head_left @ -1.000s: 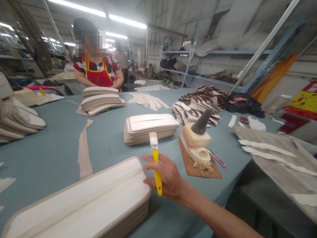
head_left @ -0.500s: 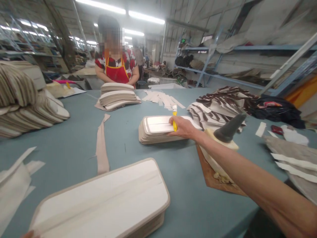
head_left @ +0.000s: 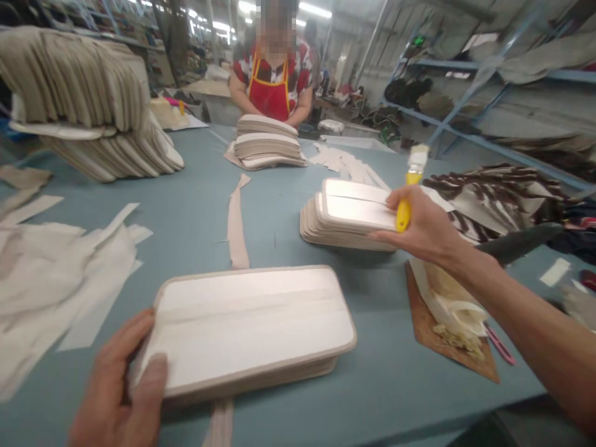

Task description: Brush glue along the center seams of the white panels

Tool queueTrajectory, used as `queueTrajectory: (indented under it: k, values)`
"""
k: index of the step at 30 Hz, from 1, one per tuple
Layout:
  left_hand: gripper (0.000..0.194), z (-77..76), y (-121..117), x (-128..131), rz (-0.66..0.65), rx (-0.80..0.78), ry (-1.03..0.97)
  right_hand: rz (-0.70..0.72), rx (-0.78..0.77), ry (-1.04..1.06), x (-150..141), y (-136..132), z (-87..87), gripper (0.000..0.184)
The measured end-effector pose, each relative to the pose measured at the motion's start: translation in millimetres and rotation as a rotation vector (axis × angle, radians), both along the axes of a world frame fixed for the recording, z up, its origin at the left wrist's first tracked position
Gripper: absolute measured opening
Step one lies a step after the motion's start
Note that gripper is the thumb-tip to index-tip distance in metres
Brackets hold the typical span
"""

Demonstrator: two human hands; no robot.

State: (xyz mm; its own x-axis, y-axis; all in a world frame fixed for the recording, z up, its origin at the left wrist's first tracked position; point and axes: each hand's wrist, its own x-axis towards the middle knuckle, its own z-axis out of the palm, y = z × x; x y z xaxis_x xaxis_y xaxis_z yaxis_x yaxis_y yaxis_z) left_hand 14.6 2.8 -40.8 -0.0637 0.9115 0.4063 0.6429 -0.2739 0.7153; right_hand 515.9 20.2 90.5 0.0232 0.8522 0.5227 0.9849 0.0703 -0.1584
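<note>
L hand [head_left: 118, 379], barely in frame a sec ago, now grips near stack [head_left: 251, 329] at L end. R hand [head_left: 421, 223], brush [head_left: 413, 178] clenched, still grasps far stack [head_left: 354, 208].

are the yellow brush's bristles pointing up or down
Up, leaning slightly: the yellow brush has its bristles above the right hand, which holds its handle.

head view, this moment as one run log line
left hand: on near panel stack, left end | right hand: holding yellow-handled brush, touching far panel stack

Smaller stack [head_left: 347, 212], right end hidden behind the right hand [head_left: 426, 223].
</note>
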Motion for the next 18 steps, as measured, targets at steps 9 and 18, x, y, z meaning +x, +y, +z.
queueTrajectory:
  k: [9, 18]
  values:
    - [0.059, -6.9, -6.0, 0.0, -0.087, -0.18, -0.245, 0.39, 0.06, -0.068, -178.2, -45.6, -33.7, 0.055]
    - [0.087, -14.3, -8.4, 6.0, -0.233, -0.165, -0.466, 0.461, -0.043, -0.12, -231.9, -40.1, -48.9, 0.059]
